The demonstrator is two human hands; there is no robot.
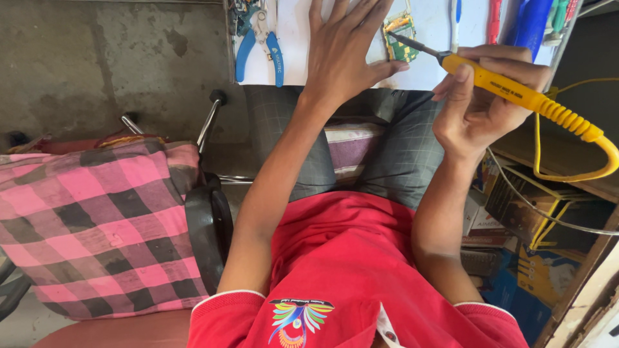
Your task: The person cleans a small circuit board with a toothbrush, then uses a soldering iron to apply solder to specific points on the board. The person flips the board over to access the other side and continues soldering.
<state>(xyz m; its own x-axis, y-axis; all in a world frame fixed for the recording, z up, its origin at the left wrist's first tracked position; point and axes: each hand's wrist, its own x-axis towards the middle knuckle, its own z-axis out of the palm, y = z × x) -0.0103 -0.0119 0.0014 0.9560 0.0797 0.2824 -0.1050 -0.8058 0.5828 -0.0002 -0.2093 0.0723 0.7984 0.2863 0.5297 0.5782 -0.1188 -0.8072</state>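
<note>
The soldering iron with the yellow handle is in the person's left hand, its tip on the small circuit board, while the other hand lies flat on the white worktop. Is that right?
Not quite. The head view shows the soldering iron gripped in the right hand. Its tip does reach the small circuit board, and it is the left hand that lies flat on the white worktop.

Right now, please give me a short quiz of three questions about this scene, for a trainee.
1. True or false: the right hand holds the yellow soldering iron.
2. Where does the left hand lie? A) flat on the white table beside the circuit board; B) on the pink cloth; C) around the pliers.
3. What colour are the pliers' handles?

Key
1. True; its tip is at the board.
2. A.
3. Blue.
</note>
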